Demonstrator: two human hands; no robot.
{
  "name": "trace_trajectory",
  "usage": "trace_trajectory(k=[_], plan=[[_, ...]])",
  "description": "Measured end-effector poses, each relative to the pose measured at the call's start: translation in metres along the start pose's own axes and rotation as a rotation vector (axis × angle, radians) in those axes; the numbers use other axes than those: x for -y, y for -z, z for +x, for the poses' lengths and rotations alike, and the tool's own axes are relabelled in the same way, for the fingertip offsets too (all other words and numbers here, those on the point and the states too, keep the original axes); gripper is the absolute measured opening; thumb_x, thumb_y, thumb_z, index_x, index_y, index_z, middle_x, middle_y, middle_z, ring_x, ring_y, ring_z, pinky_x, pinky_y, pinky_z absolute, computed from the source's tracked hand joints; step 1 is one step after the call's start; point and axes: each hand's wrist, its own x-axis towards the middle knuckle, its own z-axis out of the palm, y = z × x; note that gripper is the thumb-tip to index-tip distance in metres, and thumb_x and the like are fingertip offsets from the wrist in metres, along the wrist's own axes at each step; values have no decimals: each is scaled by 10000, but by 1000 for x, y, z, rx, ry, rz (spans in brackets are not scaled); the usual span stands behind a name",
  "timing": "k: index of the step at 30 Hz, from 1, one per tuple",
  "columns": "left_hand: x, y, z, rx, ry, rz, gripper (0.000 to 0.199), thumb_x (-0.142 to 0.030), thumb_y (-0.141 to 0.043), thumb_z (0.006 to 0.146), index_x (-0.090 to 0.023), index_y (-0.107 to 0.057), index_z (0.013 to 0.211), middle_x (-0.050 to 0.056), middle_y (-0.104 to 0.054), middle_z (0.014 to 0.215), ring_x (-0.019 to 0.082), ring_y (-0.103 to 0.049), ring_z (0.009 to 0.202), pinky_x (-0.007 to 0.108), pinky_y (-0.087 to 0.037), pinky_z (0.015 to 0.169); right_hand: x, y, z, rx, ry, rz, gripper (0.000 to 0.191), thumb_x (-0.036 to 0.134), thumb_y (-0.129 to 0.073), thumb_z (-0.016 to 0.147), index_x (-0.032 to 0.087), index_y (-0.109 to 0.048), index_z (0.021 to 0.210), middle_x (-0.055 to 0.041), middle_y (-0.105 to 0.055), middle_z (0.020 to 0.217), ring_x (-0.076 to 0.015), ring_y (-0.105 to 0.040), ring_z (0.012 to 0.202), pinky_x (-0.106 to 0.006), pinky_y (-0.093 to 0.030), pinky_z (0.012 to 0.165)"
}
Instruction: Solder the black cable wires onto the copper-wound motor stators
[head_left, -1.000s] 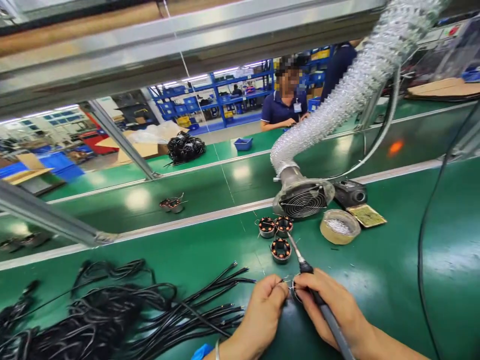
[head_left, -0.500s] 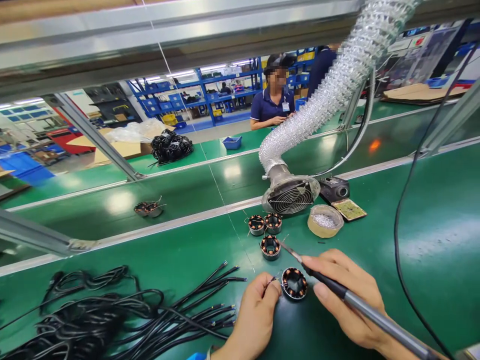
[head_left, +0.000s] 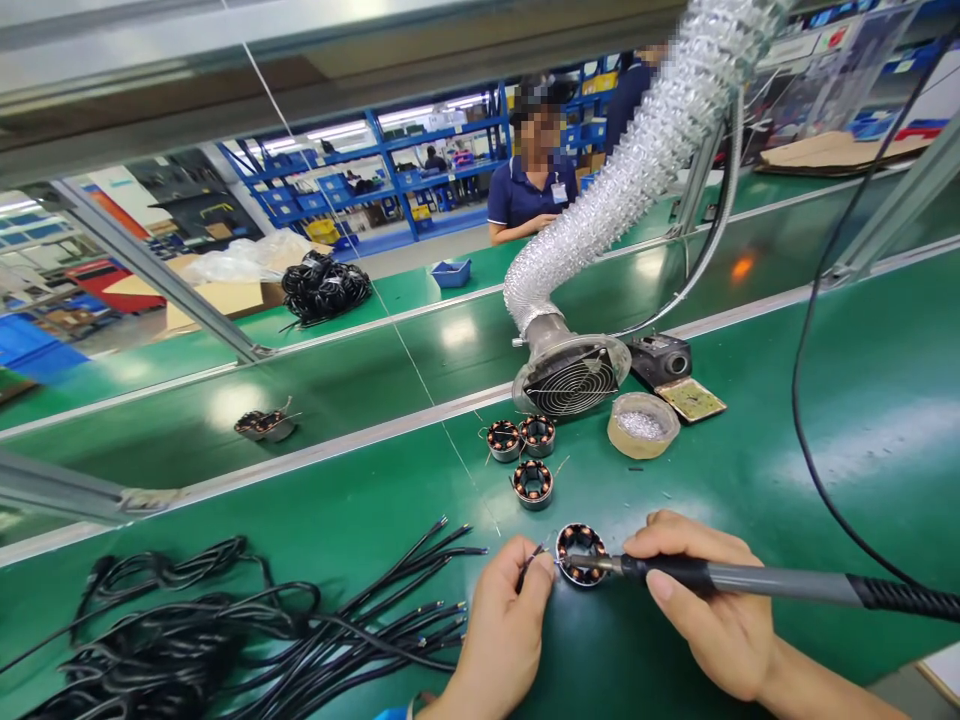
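My left hand (head_left: 504, 620) pinches a thin dark wire (head_left: 531, 562) at the left edge of a round copper-wound coil ring (head_left: 582, 540). In my right hand (head_left: 709, 610) is a soldering iron (head_left: 780, 584), held nearly level, its tip pointing left across the ring towards the pinched wire. Whether the tip touches the wire cannot be made out. Three more coil rings (head_left: 533, 484) stand just behind. To the left lies a pile of black cables (head_left: 165, 640) with stripped ends towards my left hand.
A fume extractor (head_left: 574, 380) on a silver hose (head_left: 600, 190) hangs behind the rings. Beside it are a round tub of shavings (head_left: 643, 425), a sponge tray (head_left: 691, 399) and a black iron holder (head_left: 661, 360). More coils (head_left: 264, 425) sit on the belt. A person stands across the line.
The soldering iron has swung from pointing up and left behind the ring to lying level over it. My right hand has turned with it. The view has shifted slightly.
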Motion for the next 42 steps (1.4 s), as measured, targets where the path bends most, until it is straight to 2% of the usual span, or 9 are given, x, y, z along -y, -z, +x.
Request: trace_trajectory(k=[11,18,22,25,30,35,37,40,42], plan=[[3,1,-1,-20,-51,54,333,-444,-520,908,-201,-465,686,-43,-403,648,145,-370,651,255,-286,606,3,-1,1,9,27,-32,170,148,-508,808,214,-628,910,35,-536,555,-126,-480,451,-242,-392,441],[2,1,-2,-16,-55,79,340,-451,-500,912,-206,-448,683,-44,-396,649,148,-373,655,256,-292,615,13,-6,2,19,103,-62,215,126,-501,753,209,-621,911,18,-545,569,-133,-484,451,-257,-372,441],[1,1,-2,-17,-64,77,353,-463,-510,910,-207,-445,676,-45,-390,646,146,-371,647,254,-297,613,19,-5,1,77,186,-104,253,96,-501,717,200,-622,914,6,-558,564,-141,-500,455,-270,-389,460],[1,2,-1,-17,-65,82,361,-473,-520,905,-206,-450,671,-47,-383,637,144,-364,636,251,-291,600,18,-2,0,54,196,-100,277,97,-498,727,206,-617,952,6,-552,568,-145,-490,450,-277,-378,459],[2,3,-2,-27,-62,85,371,-479,-549,894,-203,-464,662,-42,-402,629,144,-370,633,252,-286,591,6,6,5,-79,142,-201,292,92,-527,801,220,-639,1039,-23,-612,692,-167,-549,554,-300,-437,498],[1,3,-3,-24,-58,95,366,-474,-533,901,-204,-454,667,-43,-388,636,143,-361,635,253,-290,599,-19,22,14,-295,112,-486,232,139,-604,872,213,-655,1085,-74,-674,932,-217,-624,814,-357,-501,718],[0,3,-3,-26,-57,92,366,-475,-535,899,-204,-456,666,-44,-385,636,143,-358,635,253,-288,597,-29,29,14,-293,18,-597,192,200,-595,904,210,-660,1084,-72,-667,921,-217,-625,806,-361,-500,735],[-1,2,-2,-32,-55,83,376,-484,-558,884,-205,-454,655,-46,-379,629,141,-354,628,251,-282,588,-38,35,12,-192,-148,-696,196,307,-549,941,224,-663,1076,-58,-680,926,-204,-650,755,-336,-508,685],[-1,2,-2,-34,-53,80,378,-488,-562,881,-205,-455,654,-47,-377,628,141,-353,626,249,-282,585,-39,35,11,-198,-195,-711,206,341,-540,945,233,-666,1067,-52,-701,937,-203,-674,750,-321,-520,669]])
